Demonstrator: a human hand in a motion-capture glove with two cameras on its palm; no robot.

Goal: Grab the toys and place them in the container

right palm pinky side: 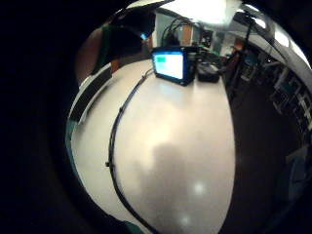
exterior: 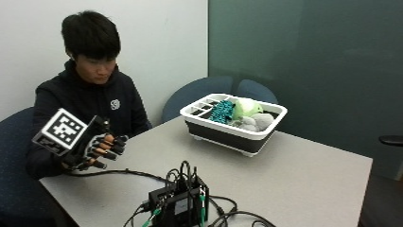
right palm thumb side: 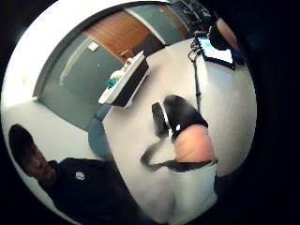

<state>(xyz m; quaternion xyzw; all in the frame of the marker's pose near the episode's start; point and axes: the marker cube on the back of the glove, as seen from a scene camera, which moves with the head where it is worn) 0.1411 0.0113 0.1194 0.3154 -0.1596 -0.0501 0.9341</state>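
Observation:
A black tub with a white rim, the container [exterior: 217,133], stands at the table's far side. Inside it lie a teal toy [exterior: 222,111], a green plush toy [exterior: 247,108] and a grey plush toy [exterior: 260,121]. I see no toy on the table [exterior: 302,175] itself. My gloved right hand [exterior: 96,147] is raised above the table's near left corner, well apart from the container, fingers loosely curled and holding nothing. The thumb side palm view shows the container [right palm thumb side: 125,85] with the teal toy [right palm thumb side: 112,82] across the table, and part of my hand [right palm thumb side: 190,136].
A black electronics box [exterior: 179,199] with a tangle of cables sits at the table's front edge; its lit screen [right palm pinky side: 169,65] shows in the little finger side palm view. A black cable [exterior: 129,172] runs from the hand to it. Blue chairs [exterior: 195,93] stand behind the container.

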